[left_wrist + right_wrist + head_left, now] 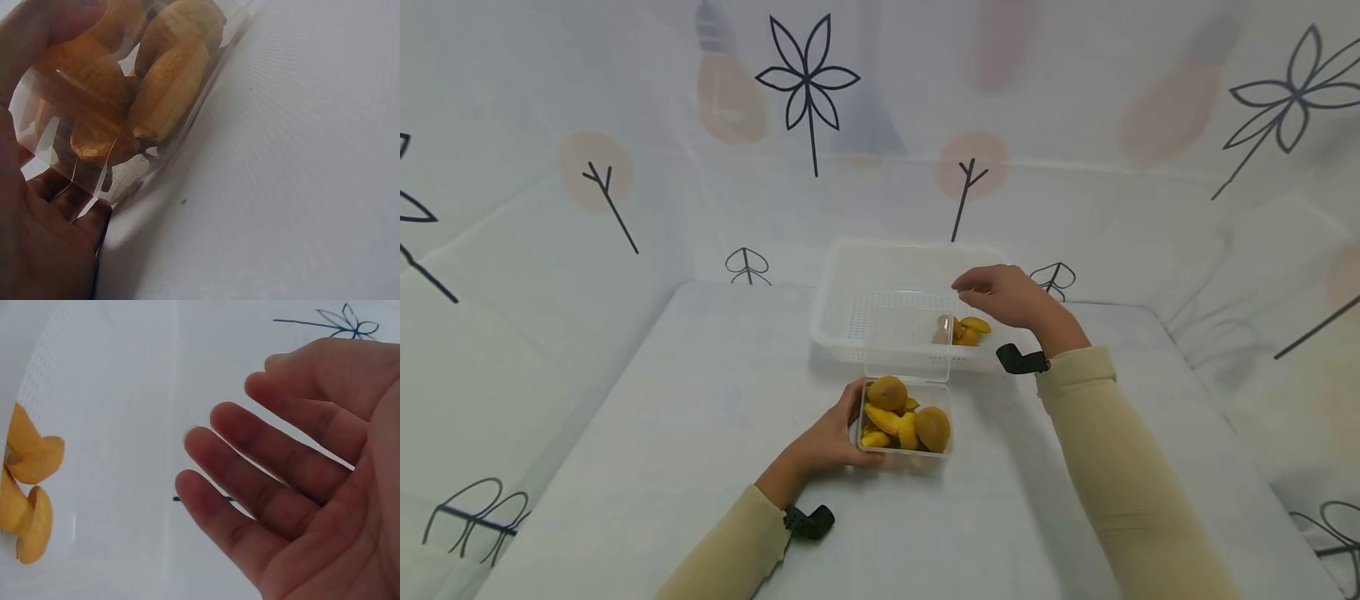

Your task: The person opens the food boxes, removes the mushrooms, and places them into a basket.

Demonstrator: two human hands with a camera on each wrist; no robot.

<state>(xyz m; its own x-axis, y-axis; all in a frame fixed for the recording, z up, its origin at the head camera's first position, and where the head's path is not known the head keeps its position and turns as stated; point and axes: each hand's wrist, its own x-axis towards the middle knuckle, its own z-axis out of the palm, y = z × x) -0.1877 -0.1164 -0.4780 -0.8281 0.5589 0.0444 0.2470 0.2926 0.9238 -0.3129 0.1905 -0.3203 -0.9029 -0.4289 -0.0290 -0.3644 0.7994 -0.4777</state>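
My left hand grips the left side of a clear plastic box, its thumb along the near wall and its fingers round the far corner. Inside lie round brownish-yellow fruits and curved yellow banana-like pieces. The box's hinged clear lid stands open on the far side. In the left wrist view the pieces show through the wall. Held over the right part of a white basket, my right hand has nothing in it; its fingers are loosely extended.
A few yellow pieces lie in the basket's right end, partly seen through the raised lid. The basket has perforated walls and stands at the back of the white-covered table. Behind it hangs a patterned white cloth.
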